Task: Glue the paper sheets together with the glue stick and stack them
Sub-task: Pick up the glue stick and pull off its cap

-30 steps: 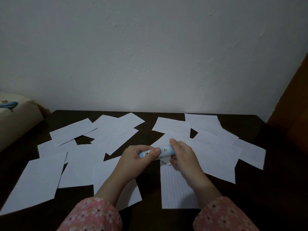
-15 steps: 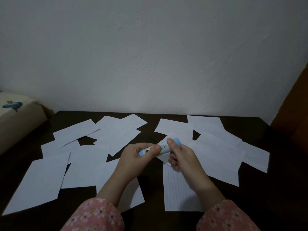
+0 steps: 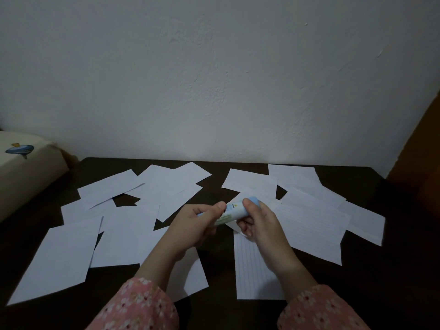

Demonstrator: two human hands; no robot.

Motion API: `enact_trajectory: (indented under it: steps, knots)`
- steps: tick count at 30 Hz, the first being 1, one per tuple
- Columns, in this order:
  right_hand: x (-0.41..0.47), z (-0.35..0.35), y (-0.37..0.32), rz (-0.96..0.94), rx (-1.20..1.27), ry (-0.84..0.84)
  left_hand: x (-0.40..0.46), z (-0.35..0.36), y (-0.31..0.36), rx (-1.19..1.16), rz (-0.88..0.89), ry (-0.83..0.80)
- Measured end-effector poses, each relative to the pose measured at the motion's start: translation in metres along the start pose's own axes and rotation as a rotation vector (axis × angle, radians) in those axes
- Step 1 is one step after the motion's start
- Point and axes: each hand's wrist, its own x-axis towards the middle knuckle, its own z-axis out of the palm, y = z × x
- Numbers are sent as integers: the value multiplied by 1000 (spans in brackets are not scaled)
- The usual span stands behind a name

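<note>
**Both hands on the glue stick above scattered paper**

The left hand (image 3: 197, 225) has its fingers curled round the lower half of the pale blue, cylindrical plastic glue stick (image 3: 234, 211), thumb laid along the top. The right hand (image 3: 259, 222) pinches the stick's upper, rounded end between thumb and curled fingers. The stick is held level-ish, tilted up toward the right, raised a little over the tabletop between the two hands; whether the cap is on or off I cannot tell. Both wrists come out of pink floral fabric sleeves (image 3: 140, 306).

Directly under the right hand lies a white lined paper sheet (image 3: 254, 270), long side running toward the person. Further white rectangular paper sheets (image 3: 123, 236) lie loose and overlapping on either side, flat on the dark brown wooden table (image 3: 371, 277). The table meets a rough white plastered wall (image 3: 214, 79). At the far left sits a cream cushion with a blue whale print (image 3: 21, 160).
</note>
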Motion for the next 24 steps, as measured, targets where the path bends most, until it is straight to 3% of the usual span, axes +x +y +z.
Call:
enact_trajectory:
  steps: [6, 11, 17, 20, 24]
  knots:
    - [8, 1, -3, 31, -77, 104, 1, 12, -7, 227, 238, 126]
    - [8, 0, -2, -4, -99, 57, 0, 7, -4, 127, 92, 51]
    - [4, -1, 1, -64, -125, 2, 0, -2, -1, -59, -85, -162]
    - [8, 0, 3, -32, -158, 46, 2, 3, -3, 33, -54, -46]
    - [13, 1, 5, 58, -166, 79, 4, 8, -12, 276, 165, 117]
